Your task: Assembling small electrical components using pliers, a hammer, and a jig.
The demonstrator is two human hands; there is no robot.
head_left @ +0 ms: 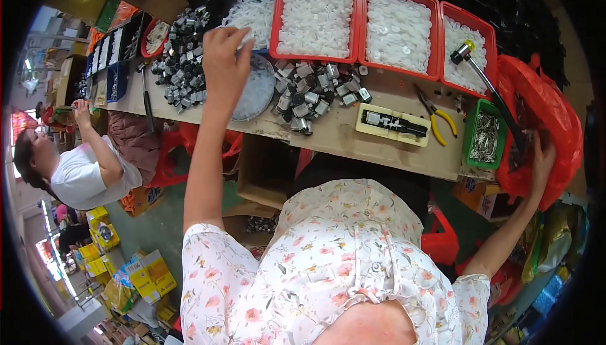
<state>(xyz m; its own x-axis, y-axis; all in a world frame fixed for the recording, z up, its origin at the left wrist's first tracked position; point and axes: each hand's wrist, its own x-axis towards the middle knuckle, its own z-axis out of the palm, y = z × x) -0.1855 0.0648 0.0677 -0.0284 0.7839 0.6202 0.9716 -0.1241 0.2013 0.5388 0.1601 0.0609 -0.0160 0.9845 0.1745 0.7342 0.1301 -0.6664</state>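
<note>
The left hand (224, 54) is stretched out over the workbench (353, 133), its fingers curled loosely downward above a round grey dish (257, 92) and touching the near edge of a heap of white plastic parts (252, 13); whether the fingertips pinch a piece cannot be told, since the back of the hand hides them. Just left of that hand lies a pile of small grey and black metal parts (182, 54), and just right of the dish a second, looser pile of the same kind (309, 95). The right hand (541, 159) reaches off the bench's right end into a red plastic bag (543, 124), fingers spread against the bag's inner side, apparently holding nothing. Behind the piles stand three red trays (358, 23) side by side, each filled with white plastic pieces. On the bare bench top sit a pale yellow jig with a black fixture (391, 124), yellow-handled pliers (439, 118) beside it, a green tray of metal pins (485, 136), and a hammer (486, 83) lying aslant from the rightmost tray toward the bag. Far left, another person in a white top (82, 178) sits at the same bench
</note>
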